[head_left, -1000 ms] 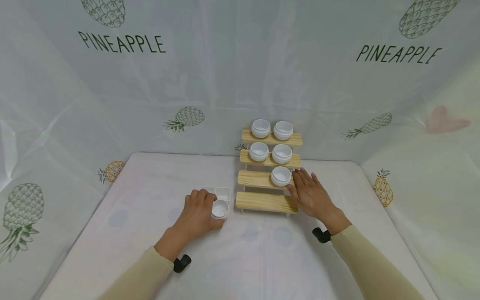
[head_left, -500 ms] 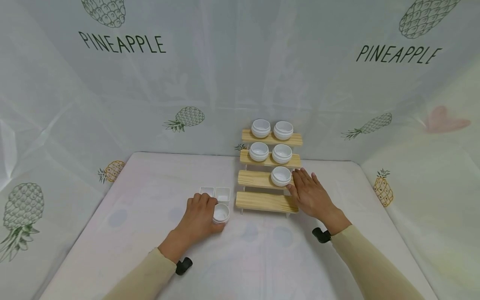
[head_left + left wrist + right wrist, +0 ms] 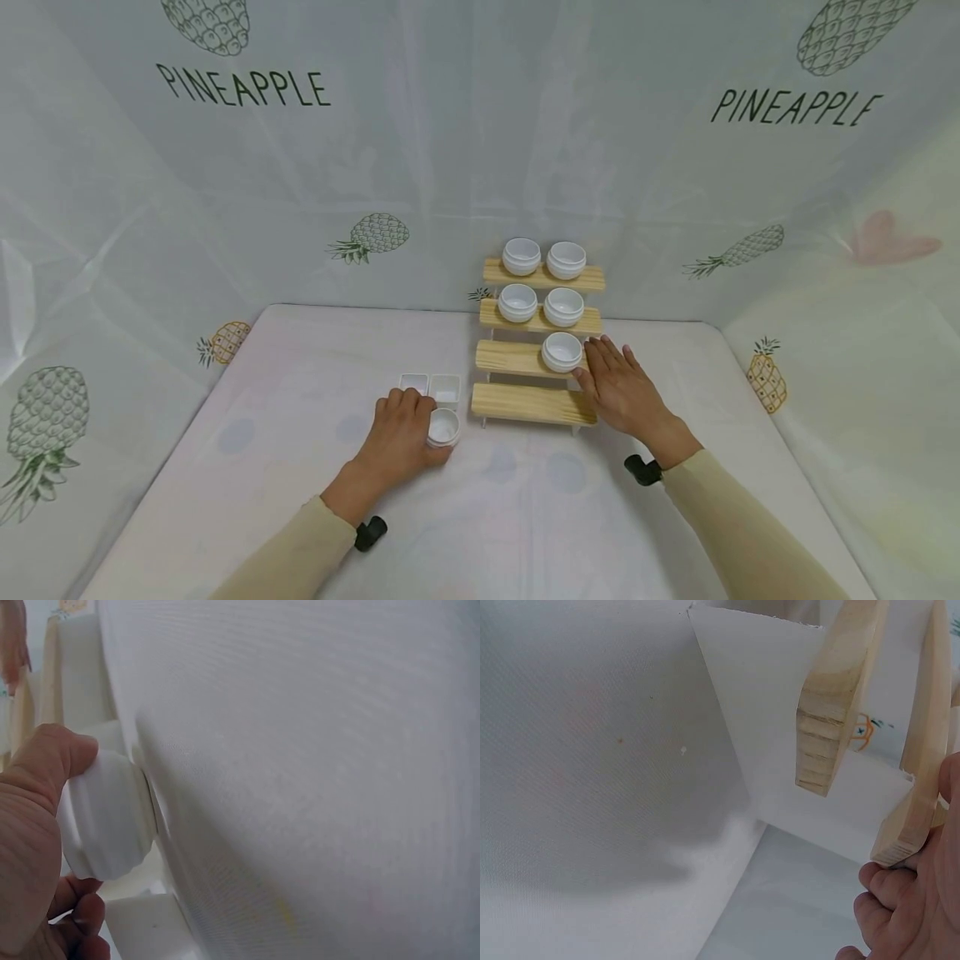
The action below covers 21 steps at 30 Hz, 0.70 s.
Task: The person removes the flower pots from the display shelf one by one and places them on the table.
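My left hand (image 3: 399,429) grips a small round white bowl (image 3: 444,427), thumb on the near side and fingers round the far side. In the left wrist view the white bowl (image 3: 112,817) stands upright, its base right at the tabletop. Just behind it are white square compartments (image 3: 446,390), partly covered by the fingers. My right hand (image 3: 621,390) lies with straight fingers along the right end of a tiered wooden stand (image 3: 525,403). In the right wrist view its fingers (image 3: 889,889) are by the end of a wooden shelf (image 3: 922,750).
On the stand's two upper shelves sit pairs of white bowls (image 3: 522,257). Another white bowl (image 3: 562,352) sits at the right of the third shelf, while the lowest shelf is bare wood. A pineapple-print sheet (image 3: 480,150) hangs behind the white-covered table (image 3: 300,358).
My left hand has drawn the bowl slightly toward me and to the right, uncovering more of the square compartments. The right hand and the stand have stayed in place.
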Available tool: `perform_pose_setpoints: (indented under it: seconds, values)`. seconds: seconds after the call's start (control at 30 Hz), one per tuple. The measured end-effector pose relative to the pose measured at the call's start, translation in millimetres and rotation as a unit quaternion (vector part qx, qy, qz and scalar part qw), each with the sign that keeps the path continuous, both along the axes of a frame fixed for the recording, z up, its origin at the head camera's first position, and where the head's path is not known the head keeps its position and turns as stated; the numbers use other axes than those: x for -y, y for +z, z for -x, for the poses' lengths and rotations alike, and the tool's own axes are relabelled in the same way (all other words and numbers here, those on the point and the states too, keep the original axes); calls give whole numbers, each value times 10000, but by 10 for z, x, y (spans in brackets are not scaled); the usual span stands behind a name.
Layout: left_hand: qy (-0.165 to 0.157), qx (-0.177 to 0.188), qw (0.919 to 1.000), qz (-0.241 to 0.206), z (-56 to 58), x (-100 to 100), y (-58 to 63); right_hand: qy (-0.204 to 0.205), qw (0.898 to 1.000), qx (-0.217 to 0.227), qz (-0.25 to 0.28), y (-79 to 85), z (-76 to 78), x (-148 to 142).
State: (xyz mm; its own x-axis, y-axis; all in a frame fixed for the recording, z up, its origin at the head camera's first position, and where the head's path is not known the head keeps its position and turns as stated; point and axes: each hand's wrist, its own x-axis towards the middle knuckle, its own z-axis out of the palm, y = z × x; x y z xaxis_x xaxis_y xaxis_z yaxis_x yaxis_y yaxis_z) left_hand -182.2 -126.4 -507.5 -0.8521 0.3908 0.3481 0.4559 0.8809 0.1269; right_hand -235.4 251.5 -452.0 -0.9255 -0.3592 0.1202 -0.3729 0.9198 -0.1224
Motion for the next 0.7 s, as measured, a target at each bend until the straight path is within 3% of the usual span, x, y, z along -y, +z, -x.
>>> perform_pose_setpoints:
  seconds: [0.7]
  values:
    - [96,-86,9999,-69,-48,-3,16,10,9999,113,19,-12,7,-13]
